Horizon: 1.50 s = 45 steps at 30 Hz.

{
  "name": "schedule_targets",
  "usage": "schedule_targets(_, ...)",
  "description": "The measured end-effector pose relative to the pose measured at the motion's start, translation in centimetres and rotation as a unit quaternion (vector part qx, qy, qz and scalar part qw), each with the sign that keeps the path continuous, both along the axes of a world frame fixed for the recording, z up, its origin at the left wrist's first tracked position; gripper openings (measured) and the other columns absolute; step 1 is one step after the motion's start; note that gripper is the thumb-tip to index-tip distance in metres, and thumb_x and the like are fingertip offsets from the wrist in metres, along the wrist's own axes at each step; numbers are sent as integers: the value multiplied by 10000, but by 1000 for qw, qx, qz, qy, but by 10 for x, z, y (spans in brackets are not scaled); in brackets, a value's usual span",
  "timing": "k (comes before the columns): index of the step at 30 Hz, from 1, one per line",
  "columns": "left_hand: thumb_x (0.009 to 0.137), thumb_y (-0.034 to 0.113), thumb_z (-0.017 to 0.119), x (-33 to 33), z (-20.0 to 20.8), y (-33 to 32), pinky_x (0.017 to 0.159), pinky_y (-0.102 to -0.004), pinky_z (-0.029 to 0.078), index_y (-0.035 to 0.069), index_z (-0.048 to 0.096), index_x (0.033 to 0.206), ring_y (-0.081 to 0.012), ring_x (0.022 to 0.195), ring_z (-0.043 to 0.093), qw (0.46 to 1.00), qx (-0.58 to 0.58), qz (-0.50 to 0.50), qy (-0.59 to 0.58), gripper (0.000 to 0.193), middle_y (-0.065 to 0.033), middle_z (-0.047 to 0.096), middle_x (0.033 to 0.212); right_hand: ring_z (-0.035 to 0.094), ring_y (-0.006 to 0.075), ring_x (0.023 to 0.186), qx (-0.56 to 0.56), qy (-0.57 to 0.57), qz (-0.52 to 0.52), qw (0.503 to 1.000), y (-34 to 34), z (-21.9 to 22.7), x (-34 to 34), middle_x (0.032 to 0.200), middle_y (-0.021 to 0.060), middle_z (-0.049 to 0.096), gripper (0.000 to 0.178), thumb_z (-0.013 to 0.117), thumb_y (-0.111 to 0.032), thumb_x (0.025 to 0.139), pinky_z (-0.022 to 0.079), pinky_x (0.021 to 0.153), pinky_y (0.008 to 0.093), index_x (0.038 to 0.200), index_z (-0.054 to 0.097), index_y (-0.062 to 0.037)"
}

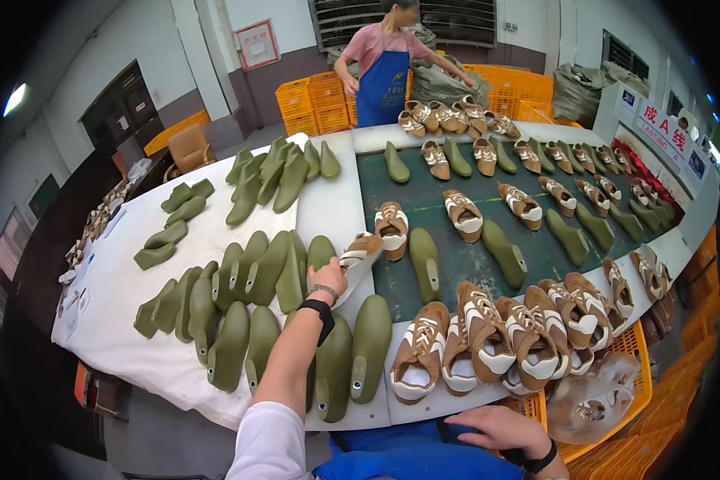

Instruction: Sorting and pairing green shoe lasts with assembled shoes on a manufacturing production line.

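My left hand (328,280) reaches forward over the table with its fingers closed on a brown and white sneaker (361,250). The sneaker is tilted, and my hand hides part of it. Around that hand stand green shoe lasts, among them one upright last (371,348) nearer to me. My right hand (500,426) is low at the table's front edge, above my blue apron (408,452), fingers stretched out and holding nothing. Closest to it lies a row of brown and white sneakers (486,330) along the near table edge.
A green conveyor belt (456,272) carries sneakers and lasts in rows. More lasts (268,180) lie on the white cloth (144,296) at left. A person in a blue apron (382,90) stands across the table. An orange crate (640,376) with a plastic bag sits near right.
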<state>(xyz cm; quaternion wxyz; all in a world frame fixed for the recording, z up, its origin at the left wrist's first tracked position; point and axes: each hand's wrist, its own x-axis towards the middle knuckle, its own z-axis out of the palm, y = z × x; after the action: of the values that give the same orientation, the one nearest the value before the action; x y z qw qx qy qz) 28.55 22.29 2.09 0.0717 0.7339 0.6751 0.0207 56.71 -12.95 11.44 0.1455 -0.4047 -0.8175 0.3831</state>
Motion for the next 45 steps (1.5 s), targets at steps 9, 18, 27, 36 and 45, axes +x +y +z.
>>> schedule_targets(9, 737, 218, 613, -65, 123, -164, 700, -418, 465, 67, 389, 1141, -372, 809, 572, 928, 114, -198, -295, 486, -216, 567, 936, 542, 233, 998, 89, 112, -194, 971, 35, 5, -29, 1104, 127, 535, 441, 600, -78, 692, 427, 837, 327, 1118, 505, -11)
schedule_targets(18, 791, 233, 595, -100, 99, -337, 714, -372, 455, 39, 406, 1109, -337, 853, 552, 888, 2, -165, -430, 417, -163, 526, 971, 366, 260, 1210, -15, 244, -106, 964, 64, 6, -95, 1307, 156, 394, 511, 457, -106, 828, 286, 996, 335, 1304, 327, 28)
schedule_targets(27, 835, 294, 554, -118, 94, -367, 761, -364, 467, 32, 438, 1184, -319, 917, 554, 883, 91, -235, -395, 452, -151, 532, 1112, 476, 255, 1085, -313, 283, 47, 905, 64, 23, -101, 1156, 165, 501, 496, 348, -328, 907, 415, 876, 341, 1270, 354, 11)
schedule_targets(36, 793, 368, 588, -111, 79, -346, 542, -348, 436, 43, 575, 775, -261, 615, 557, 916, 198, -124, -327, 326, -78, 559, 658, 580, 208, 795, 8, 403, -273, 874, 52, -40, -141, 941, 98, 581, 347, 404, -279, 859, 470, 660, 297, 1105, 487, -49)
schedule_targets(45, 780, 333, 610, -94, 86, -322, 548, -338, 443, 41, 589, 758, -259, 603, 552, 890, 219, -171, -363, 294, -84, 547, 635, 510, 154, 854, -51, 484, -191, 853, 97, -96, -87, 987, 71, 535, 237, 432, -98, 802, 408, 763, 273, 1014, 489, -8)
